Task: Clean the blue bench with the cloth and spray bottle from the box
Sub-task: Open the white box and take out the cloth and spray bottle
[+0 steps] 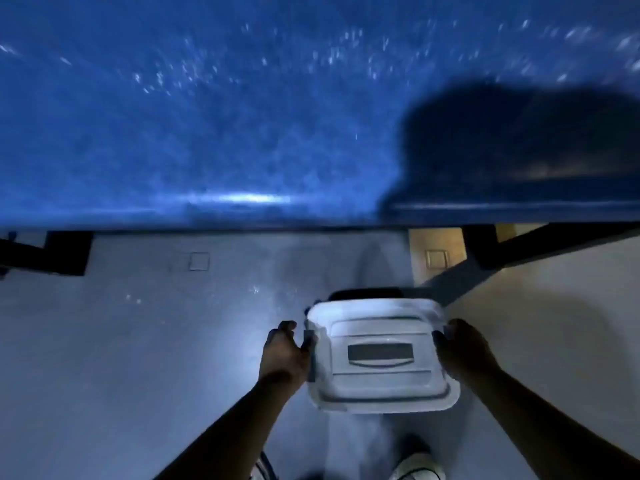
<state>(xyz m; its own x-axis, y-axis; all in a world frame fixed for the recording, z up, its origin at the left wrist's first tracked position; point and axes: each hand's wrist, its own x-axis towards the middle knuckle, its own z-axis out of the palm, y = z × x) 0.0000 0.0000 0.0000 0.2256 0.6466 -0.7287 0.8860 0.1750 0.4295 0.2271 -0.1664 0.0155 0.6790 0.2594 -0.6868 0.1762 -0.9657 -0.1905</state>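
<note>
The left hand (285,353) and right hand (462,351) grip the sides of a lidded translucent white plastic box (379,355) above the grey floor (121,341), near the speckled blue bench (207,116); contents hidden; frame blurred.

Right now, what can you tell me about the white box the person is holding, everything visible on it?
The box is pale, translucent-looking plastic with rounded corners, seen from above with its lid on. The lid has stepped ridges and a dark rectangular recess at its middle. A dark latch sits at its left edge. It is held above the grey floor, in front of the blue bench, slightly tilted. The left hand grips the left side and the right hand grips the right. Its contents are hidden.
</note>
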